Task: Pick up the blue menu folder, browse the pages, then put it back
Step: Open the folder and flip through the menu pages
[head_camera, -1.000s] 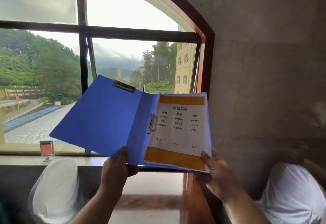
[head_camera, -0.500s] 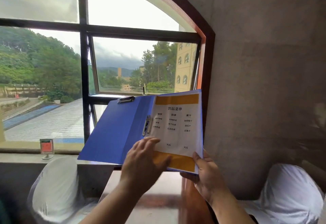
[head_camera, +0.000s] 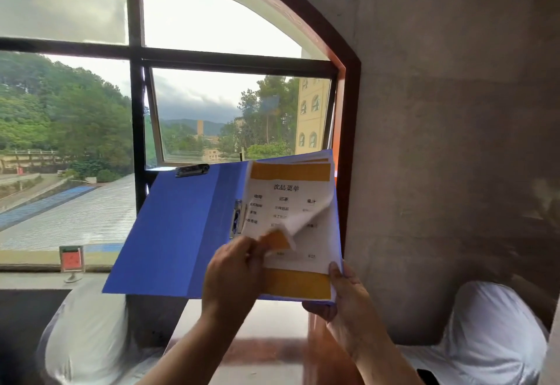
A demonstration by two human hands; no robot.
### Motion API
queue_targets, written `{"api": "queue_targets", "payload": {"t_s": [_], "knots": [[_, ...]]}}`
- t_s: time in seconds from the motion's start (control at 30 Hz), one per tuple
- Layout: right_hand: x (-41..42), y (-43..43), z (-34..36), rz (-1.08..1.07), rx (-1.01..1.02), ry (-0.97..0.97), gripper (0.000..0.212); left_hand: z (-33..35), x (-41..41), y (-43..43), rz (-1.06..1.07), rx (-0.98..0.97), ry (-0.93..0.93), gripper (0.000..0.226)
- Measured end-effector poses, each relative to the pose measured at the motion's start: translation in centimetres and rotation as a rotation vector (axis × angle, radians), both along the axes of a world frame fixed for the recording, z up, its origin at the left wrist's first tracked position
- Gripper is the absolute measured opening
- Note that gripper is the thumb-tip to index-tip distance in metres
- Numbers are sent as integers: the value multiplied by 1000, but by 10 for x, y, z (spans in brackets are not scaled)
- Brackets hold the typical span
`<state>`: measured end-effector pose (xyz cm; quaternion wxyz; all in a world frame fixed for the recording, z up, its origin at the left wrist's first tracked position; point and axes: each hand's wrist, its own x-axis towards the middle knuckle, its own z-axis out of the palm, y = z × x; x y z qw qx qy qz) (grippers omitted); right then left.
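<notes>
Folder: blue menu folder (head_camera: 181,230) open, held up in the air in front of the arched window (head_camera: 212,105), above the table edge (head_camera: 242,324). Right hand (head_camera: 345,303) grips its lower right corner, thumb on top of the pages, fingers underneath. Left hand (head_camera: 233,275) pinches the bottom corner of the top menu page (head_camera: 288,199) between thumb and fingers; that corner is curled upward and leftward, exposing the sheet below. Black clip (head_camera: 192,170) sits at the top edge of the left cover. Small red sign (head_camera: 71,259) stands on the sill.
</notes>
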<state>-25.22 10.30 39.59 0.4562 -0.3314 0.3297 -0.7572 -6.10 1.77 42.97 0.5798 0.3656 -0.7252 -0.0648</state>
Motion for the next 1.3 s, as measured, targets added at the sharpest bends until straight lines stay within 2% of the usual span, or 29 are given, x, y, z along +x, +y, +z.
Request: {"api": "queue_targets", "payload": {"t_s": [0.1,0.17,0.23,0.33,0.4,0.43,0.53,0.57,0.63,0.7,0.73,0.77,0.83,0.93,1.0,1.03,1.1,1.2,1.27,1.3], "knots": [[-18,3,0,28,-14,-32,42,-1,21,-20,-97,324,563,28],[-27,4,0,38,-22,-70,37,-6,34,-35,-184,559,830,29],[-31,5,2,42,-23,-87,33,-12,41,-44,-207,678,927,24],[-30,3,6,42,-21,-73,36,-12,46,-41,-111,694,950,20],[-27,3,7,45,-18,-65,40,-7,47,-29,83,548,836,21],[-25,2,8,46,-14,-68,41,-5,45,-23,162,416,731,21],[-16,0,8,44,-16,-70,43,6,34,10,179,-37,225,17],[-12,-1,8,44,-18,-63,42,7,27,16,141,-126,40,13],[-5,-4,9,29,-22,-58,40,10,11,22,68,-123,-283,41],[0,-6,9,43,-26,-86,45,10,-1,24,24,-16,-444,75],[1,-6,10,65,-28,-98,49,9,-5,22,7,26,-495,84],[2,-5,11,84,-32,-102,52,7,-8,19,-5,46,-517,87],[3,-3,14,97,-43,-94,54,7,-9,15,-16,27,-500,74],[1,-2,14,62,-62,-72,52,10,-10,13,13,-180,-401,31],[-2,-1,14,40,-76,-56,50,11,-9,12,53,-258,-294,20],[-5,-1,14,32,-81,-51,51,12,-8,11,46,-226,-217,19],[-11,1,12,17,-91,-34,49,13,-3,4,-13,-39,25,22],[-21,3,9,-27,-87,-35,39,11,11,-13,-118,319,538,18],[-25,3,7,-42,-68,-61,30,7,23,-25,-198,557,820,32],[-26,2,7,-43,-60,-64,27,3,28,-30,-230,654,900,40]]}}
